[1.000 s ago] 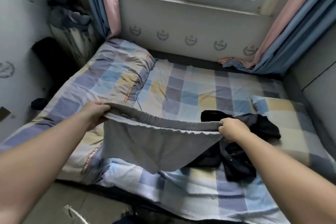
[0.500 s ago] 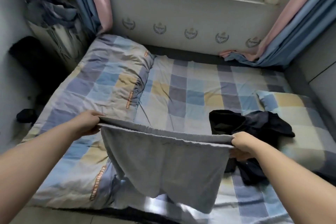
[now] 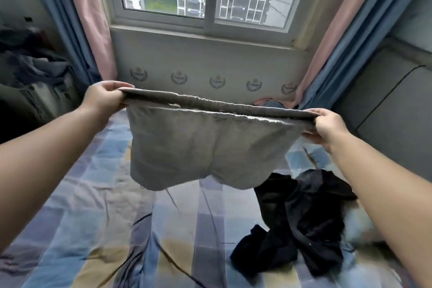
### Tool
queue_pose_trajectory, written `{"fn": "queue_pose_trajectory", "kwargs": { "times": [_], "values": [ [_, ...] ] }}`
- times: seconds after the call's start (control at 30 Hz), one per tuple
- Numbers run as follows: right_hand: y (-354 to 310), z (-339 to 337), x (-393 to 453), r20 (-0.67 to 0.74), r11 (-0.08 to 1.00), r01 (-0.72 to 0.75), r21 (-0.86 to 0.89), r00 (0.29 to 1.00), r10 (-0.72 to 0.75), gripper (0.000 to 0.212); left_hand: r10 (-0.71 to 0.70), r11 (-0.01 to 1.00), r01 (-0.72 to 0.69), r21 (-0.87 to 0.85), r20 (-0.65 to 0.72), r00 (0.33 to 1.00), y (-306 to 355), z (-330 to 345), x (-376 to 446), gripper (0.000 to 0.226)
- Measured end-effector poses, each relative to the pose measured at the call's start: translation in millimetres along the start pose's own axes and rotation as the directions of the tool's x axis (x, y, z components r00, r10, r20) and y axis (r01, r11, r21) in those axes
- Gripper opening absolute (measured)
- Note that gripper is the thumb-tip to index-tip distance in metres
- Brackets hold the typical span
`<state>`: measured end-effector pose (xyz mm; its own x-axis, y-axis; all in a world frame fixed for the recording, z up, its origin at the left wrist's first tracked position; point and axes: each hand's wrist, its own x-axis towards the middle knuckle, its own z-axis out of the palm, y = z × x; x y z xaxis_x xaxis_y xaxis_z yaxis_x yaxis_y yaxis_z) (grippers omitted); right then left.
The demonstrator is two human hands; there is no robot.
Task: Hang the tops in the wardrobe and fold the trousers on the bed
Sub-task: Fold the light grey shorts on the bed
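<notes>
Grey trousers point(image 3: 198, 147) gripped by left hand point(image 3: 102, 98) and right hand point(image 3: 327, 126) over checked, perhaps rumpled bed point(image 3: 93, 229).

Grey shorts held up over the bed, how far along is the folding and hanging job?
Nothing looks finished: no folded trousers show on the checked bedsheet. In hand: the left hand and right hand grip the waistband ends of the grey fabric shorts, stretched flat in the air, not yet laid down. Left: fold them, then sort the crumpled heap of dark clothes on the bed.
</notes>
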<state>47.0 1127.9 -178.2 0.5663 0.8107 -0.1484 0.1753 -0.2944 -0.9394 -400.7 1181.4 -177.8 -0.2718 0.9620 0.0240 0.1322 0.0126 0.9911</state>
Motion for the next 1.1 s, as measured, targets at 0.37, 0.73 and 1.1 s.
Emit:
{"fn": "queue_pose_trajectory", "kwargs": {
  "times": [0.37,0.73,1.1],
  "values": [
    [287.7,19.8,-45.4,0.289,0.645,0.086,-0.759,0.933,0.216,0.031,-0.362,0.77,0.151,0.62,0.231,0.903,-276.5,20.8,-114.4,0.028],
    [523.3,34.1,-116.7,0.405,0.356,0.232,-0.905,0.726,0.556,0.036,-0.583,0.523,0.023,0.852,0.339,0.739,-488.3,34.5,-263.1,0.038],
    [577.8,44.9,-130.9,0.268,0.042,0.566,-0.823,0.322,0.908,0.026,-0.964,0.175,-0.316,0.932,0.228,0.14,-535.8,55.2,-322.2,0.04]
  ]
}}
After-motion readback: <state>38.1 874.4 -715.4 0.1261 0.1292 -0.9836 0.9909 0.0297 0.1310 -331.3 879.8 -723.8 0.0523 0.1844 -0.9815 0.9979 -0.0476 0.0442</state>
